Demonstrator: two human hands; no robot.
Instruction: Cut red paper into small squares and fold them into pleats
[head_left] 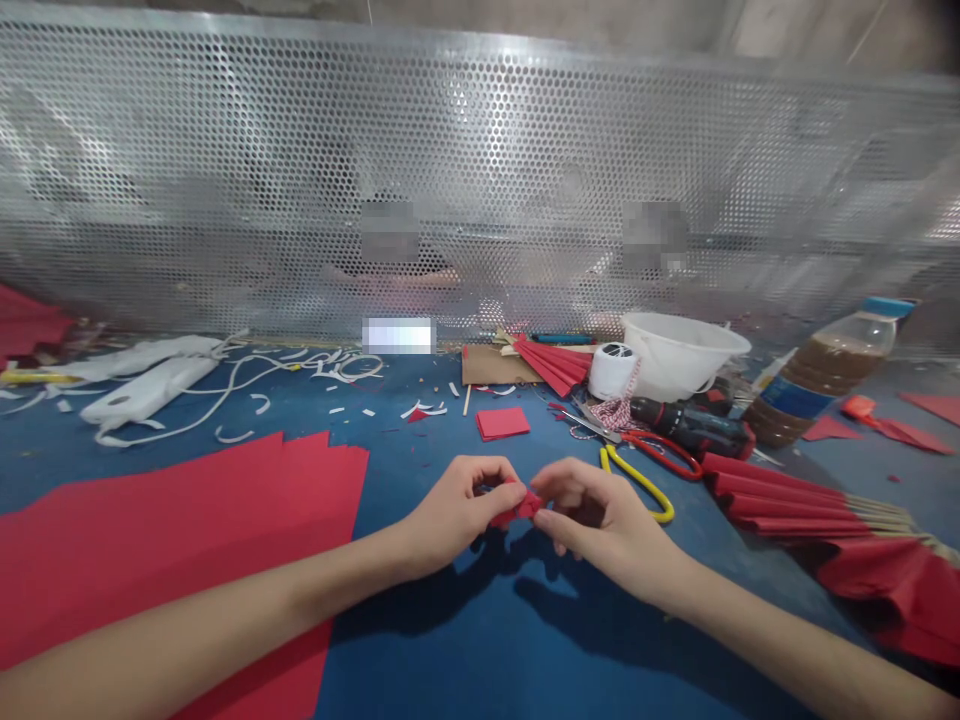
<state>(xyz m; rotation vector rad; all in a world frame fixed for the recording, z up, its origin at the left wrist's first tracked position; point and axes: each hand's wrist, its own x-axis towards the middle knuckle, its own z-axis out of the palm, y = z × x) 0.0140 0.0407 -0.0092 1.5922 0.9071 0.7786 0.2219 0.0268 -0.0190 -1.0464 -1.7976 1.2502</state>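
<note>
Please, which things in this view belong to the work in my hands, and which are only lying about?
Likely belonging:
- small folded red paper, in the left hand, right hand at it
- small red paper stack
- large red sheets

Probably just lying about:
- power drill
- bottle of brown liquid
- white bucket
- white paper scraps

The scene is moderately lit. Glare is thrown back by the perforated silver metal panel [495, 130], and dark, soft-edged shadows are cast on the blue flat worktop [450, 650]. Slight blur is seen throughout; straight lines are bent and stretched toward the edges.
</note>
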